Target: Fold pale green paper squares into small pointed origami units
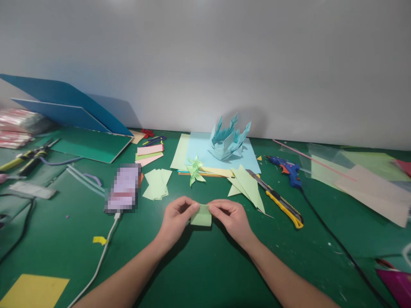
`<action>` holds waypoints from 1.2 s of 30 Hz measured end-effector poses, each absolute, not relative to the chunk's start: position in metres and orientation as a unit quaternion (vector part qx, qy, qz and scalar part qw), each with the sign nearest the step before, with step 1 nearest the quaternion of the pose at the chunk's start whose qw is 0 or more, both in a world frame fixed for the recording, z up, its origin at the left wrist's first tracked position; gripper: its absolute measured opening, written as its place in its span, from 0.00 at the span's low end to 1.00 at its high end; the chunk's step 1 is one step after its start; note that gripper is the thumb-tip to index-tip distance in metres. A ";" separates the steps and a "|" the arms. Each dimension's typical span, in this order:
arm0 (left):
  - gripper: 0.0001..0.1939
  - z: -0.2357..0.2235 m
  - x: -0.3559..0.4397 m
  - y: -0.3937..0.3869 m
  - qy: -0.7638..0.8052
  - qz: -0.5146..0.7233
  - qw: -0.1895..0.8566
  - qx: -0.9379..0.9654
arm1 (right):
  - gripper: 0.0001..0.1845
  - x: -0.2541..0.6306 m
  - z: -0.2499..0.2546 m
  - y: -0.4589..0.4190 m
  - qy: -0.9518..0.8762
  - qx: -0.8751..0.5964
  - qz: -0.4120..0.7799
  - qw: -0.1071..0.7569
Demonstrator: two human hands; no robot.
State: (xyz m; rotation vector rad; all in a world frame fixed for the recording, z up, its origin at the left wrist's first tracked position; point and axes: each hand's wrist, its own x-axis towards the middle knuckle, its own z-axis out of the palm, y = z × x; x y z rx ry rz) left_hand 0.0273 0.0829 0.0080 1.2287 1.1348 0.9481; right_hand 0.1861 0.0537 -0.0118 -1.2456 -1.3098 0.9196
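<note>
Between my two hands is a small piece of light green paper (201,218), held just above the green table. My left hand (178,220) pinches its upper left corner between thumb and fingers. The upper right corner is gripped the same way by my right hand (231,220). Beyond my hands lies a folded green paper flower (195,169). A blue folded-paper piece with several points (226,143) stands behind it on light blue sheets (201,147). Cut green paper pieces lie in a pile (157,184) to the left, and more green paper (248,184) lies to the right.
Right of my hands are a yellow utility knife (284,209) and a blue glue gun (290,171) with a black cord. On the left lie a phone (123,188) on a white cable, pliers (34,158) and blue boards (73,107). Yellow paper (35,291) sits near the front left.
</note>
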 end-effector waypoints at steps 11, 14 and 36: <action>0.19 0.007 0.033 0.084 0.456 0.405 0.646 0.459 | 0.16 0.186 -0.012 0.057 -0.433 -0.507 0.494 0.557; 0.19 0.004 0.034 0.085 0.454 0.426 0.636 0.455 | 0.16 0.186 -0.013 0.057 -0.420 -0.496 0.499 0.573; 0.06 0.010 0.028 0.085 0.410 0.364 0.615 0.567 | 0.13 0.186 -0.013 0.056 -0.468 -0.541 0.404 0.570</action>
